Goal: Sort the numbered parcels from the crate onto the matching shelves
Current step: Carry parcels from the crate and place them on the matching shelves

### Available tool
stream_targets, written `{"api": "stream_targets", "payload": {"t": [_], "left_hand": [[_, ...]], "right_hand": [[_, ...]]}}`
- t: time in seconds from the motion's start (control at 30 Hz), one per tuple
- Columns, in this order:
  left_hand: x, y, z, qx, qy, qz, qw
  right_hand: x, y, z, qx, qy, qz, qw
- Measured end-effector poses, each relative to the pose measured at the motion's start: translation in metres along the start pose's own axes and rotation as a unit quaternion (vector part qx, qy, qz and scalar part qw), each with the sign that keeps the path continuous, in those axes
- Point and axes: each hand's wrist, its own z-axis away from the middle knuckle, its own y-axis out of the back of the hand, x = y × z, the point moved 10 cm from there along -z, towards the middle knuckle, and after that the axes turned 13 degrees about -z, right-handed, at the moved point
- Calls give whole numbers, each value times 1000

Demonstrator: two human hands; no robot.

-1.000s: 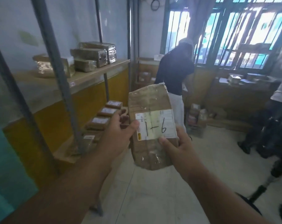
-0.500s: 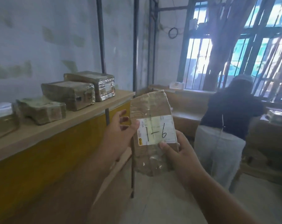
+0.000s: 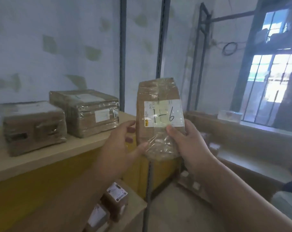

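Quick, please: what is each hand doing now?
Left hand: holds the parcel by its left edge.
Right hand: grips the parcel, thumb on its front.

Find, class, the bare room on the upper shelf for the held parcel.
Bare wood runs along the upper wooden shelf's front edge and right of the two tape-wrapped brown boxes, beside the tape-wrapped brown parcel marked 1-6. The boxes crowd the back left.

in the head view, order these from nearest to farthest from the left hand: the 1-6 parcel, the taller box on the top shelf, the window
1. The 1-6 parcel: held by the left hand, which grips its left edge.
2. The taller box: on the top shelf, up and left of that hand.
3. The window: far right, on the back wall.
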Motion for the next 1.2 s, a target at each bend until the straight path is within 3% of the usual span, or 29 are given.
{"api": "stream_targets", "payload": {"t": [0.13,0.27,0.5,0.7,0.97,1.2], "left_hand": [[3,-29,-39,14,47,-71,996],[-1,-36,-80,82,93,-166,978],[-32,-39,-131,110,144,-257,949],[-46,-46,-166,131,150,-294,935],[-58,-50,-179,162,191,-374,893],[-60,-49,-180,180,249,-386,870]], "right_hand": [[12,-6,-88,-89,-45,-8,995],[22,-24,-155,-165,-54,89,981],[46,-53,-233,-152,7,332,931],[49,-71,-261,-157,59,404,899],[77,-84,-257,-345,25,371,862],[87,-114,-273,-349,150,442,813]]}}
